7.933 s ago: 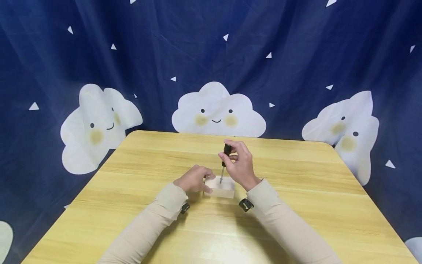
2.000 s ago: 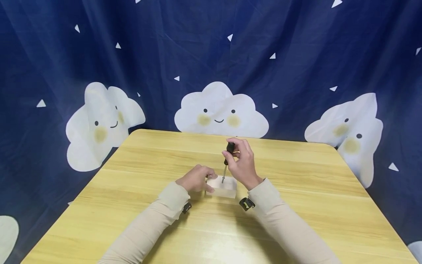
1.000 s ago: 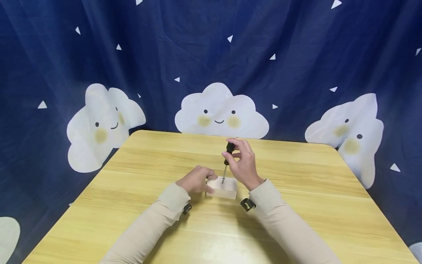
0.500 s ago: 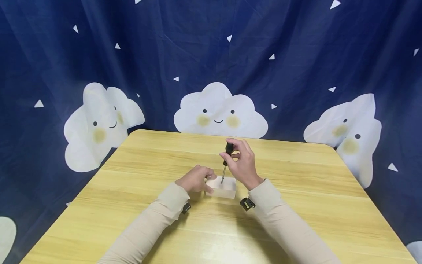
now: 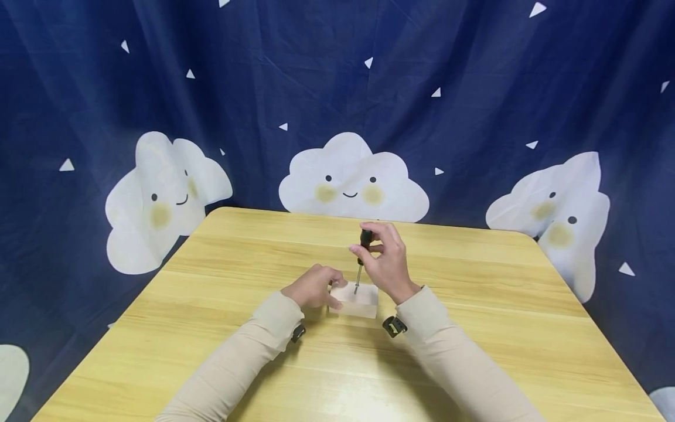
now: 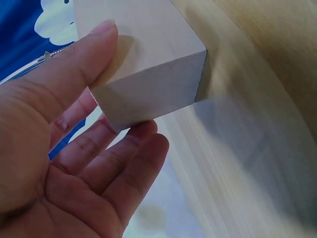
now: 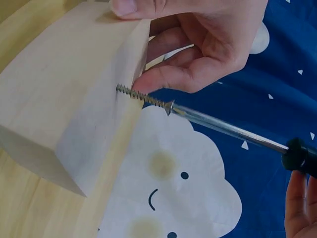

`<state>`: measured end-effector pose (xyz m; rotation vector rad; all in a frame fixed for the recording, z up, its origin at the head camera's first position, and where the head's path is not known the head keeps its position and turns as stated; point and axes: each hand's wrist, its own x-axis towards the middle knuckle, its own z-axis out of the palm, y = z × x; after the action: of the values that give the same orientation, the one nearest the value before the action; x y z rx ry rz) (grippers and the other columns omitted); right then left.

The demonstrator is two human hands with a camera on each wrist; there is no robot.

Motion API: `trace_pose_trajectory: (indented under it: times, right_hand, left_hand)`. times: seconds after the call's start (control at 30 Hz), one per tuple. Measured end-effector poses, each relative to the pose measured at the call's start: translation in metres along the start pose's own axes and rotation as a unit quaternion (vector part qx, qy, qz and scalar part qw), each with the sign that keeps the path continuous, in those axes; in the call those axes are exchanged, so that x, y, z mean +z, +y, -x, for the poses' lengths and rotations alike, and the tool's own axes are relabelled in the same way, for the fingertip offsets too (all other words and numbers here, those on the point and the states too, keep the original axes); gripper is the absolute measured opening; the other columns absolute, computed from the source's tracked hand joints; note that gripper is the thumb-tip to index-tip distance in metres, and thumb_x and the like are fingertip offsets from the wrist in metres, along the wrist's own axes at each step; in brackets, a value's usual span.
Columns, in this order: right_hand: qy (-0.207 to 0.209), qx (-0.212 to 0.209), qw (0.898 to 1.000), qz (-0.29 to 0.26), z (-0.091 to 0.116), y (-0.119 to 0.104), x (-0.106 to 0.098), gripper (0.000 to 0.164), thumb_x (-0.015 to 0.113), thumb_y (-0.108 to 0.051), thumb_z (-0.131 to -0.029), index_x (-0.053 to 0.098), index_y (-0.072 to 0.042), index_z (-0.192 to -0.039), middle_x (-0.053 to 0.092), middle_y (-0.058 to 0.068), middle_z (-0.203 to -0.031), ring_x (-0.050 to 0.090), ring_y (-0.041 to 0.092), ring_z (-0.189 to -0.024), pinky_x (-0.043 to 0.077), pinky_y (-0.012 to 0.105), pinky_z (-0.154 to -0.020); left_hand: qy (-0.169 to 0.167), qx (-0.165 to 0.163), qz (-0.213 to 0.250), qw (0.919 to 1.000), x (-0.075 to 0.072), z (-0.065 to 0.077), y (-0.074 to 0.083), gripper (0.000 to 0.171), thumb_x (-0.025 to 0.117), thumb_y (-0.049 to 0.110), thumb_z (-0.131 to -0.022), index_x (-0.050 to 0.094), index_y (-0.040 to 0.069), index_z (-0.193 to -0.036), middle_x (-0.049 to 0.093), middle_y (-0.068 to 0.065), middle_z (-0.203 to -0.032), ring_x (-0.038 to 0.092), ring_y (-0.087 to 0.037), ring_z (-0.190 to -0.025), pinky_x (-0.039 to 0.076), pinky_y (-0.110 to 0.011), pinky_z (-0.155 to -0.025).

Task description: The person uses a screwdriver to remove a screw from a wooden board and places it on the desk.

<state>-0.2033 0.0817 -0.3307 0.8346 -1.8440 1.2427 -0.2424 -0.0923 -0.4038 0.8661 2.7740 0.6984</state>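
Note:
A pale wooden block (image 5: pixel 364 305) lies on the table, its left end gripped by my left hand (image 5: pixel 314 286). In the left wrist view the thumb presses one face of the block (image 6: pixel 148 89) while the fingers curl against the opposite side. My right hand (image 5: pixel 389 262) pinches the black handle of a screwdriver (image 5: pixel 366 238) between thumb and fingertips, above the block. The screwdriver's metal shaft (image 7: pixel 230 129) meets the head of a threaded screw (image 7: pixel 143 96). The screw's tip is at the block's upper face, with most of its thread exposed.
The wooden table (image 5: pixel 253 375) extends around both hands, with its far edge beyond them. Behind it hangs a dark blue curtain (image 5: pixel 316 70) with smiling white clouds and small triangles. Black wrist devices sit below both sleeve cuffs.
Over the last second, my right thumb and fingertips and the screwdriver handle have shifted slightly left. The left hand keeps its grip on the block, and the screw still stands up from it.

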Motion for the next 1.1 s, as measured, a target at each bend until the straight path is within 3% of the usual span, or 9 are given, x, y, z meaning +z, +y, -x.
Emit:
trace_pose_trajectory:
  times: [0.2, 0.27, 0.43, 0.57, 0.67, 0.93, 1.1]
  right_hand:
    - [-0.003, 0.008, 1.0, 0.011, 0.001, 0.002, 0.001, 0.039, 0.067, 0.023, -0.076, 0.054, 0.013, -0.112, 0.054, 0.03, -0.094, 0.063, 0.039, -0.072, 0.057, 0.041, -0.054]
    - [-0.01, 0.005, 1.0, 0.011, 0.004, 0.015, 0.002, 0.041, 0.065, 0.021, -0.08, 0.054, 0.009, -0.117, 0.057, 0.028, -0.097, 0.065, 0.037, -0.073, 0.058, 0.038, -0.054]
    - [-0.01, 0.012, 1.0, 0.008, 0.012, 0.035, 0.007, 0.044, 0.072, 0.013, -0.079, 0.059, 0.003, -0.12, 0.059, 0.023, -0.1, 0.064, 0.032, -0.078, 0.058, 0.036, -0.058]
    - [0.006, 0.014, 1.0, 0.013, 0.006, 0.013, 0.005, 0.042, 0.074, 0.017, -0.074, 0.059, 0.01, -0.112, 0.053, 0.027, -0.094, 0.059, 0.037, -0.074, 0.057, 0.042, -0.055]
    - [0.004, 0.008, 1.0, 0.016, 0.001, 0.001, 0.002, 0.038, 0.069, 0.021, -0.076, 0.057, 0.012, -0.111, 0.052, 0.028, -0.091, 0.059, 0.039, -0.071, 0.057, 0.042, -0.053]
    - [-0.024, -0.012, 1.0, -0.009, -0.004, 0.002, 0.0, 0.038, 0.06, 0.026, -0.08, 0.053, 0.016, -0.116, 0.06, 0.031, -0.095, 0.066, 0.042, -0.072, 0.058, 0.043, -0.055]
    - [-0.005, 0.004, 1.0, -0.015, -0.002, 0.002, 0.0, 0.04, 0.072, 0.02, -0.074, 0.058, 0.016, -0.111, 0.056, 0.031, -0.095, 0.062, 0.042, -0.076, 0.058, 0.045, -0.057]
  left_hand:
    - [0.001, 0.001, -0.009, 1.0, 0.001, -0.001, -0.001, 0.044, 0.088, 0.02, -0.069, 0.071, 0.007, -0.107, 0.07, -0.006, -0.109, 0.063, -0.018, -0.097, 0.051, -0.033, -0.089]
    - [-0.001, -0.004, -0.005, 1.0, 0.001, -0.001, -0.001, 0.045, 0.088, 0.02, -0.069, 0.071, 0.008, -0.108, 0.07, -0.006, -0.11, 0.063, -0.018, -0.099, 0.05, -0.033, -0.09]
    - [-0.003, -0.007, -0.001, 1.0, 0.002, 0.0, -0.002, 0.044, 0.088, 0.02, -0.069, 0.071, 0.007, -0.108, 0.07, -0.007, -0.11, 0.063, -0.02, -0.101, 0.05, -0.034, -0.091]
    - [-0.003, -0.009, -0.001, 1.0, 0.002, 0.001, -0.002, 0.045, 0.088, 0.02, -0.07, 0.07, 0.007, -0.109, 0.069, -0.007, -0.112, 0.062, -0.021, -0.105, 0.049, -0.035, -0.093]
    - [-0.001, -0.004, -0.002, 1.0, 0.001, 0.0, -0.001, 0.046, 0.088, 0.021, -0.07, 0.07, 0.006, -0.109, 0.069, -0.007, -0.111, 0.062, -0.022, -0.105, 0.049, -0.035, -0.093]
    - [0.0, -0.009, 0.006, 0.9999, -0.001, 0.0, 0.0, 0.045, 0.088, 0.019, -0.069, 0.071, 0.007, -0.109, 0.07, -0.006, -0.11, 0.063, -0.02, -0.102, 0.05, -0.033, -0.091]
    - [-0.004, -0.009, 0.008, 0.9999, 0.0, 0.0, -0.001, 0.045, 0.088, 0.021, -0.069, 0.07, 0.007, -0.109, 0.07, -0.007, -0.111, 0.062, -0.022, -0.104, 0.049, -0.035, -0.093]
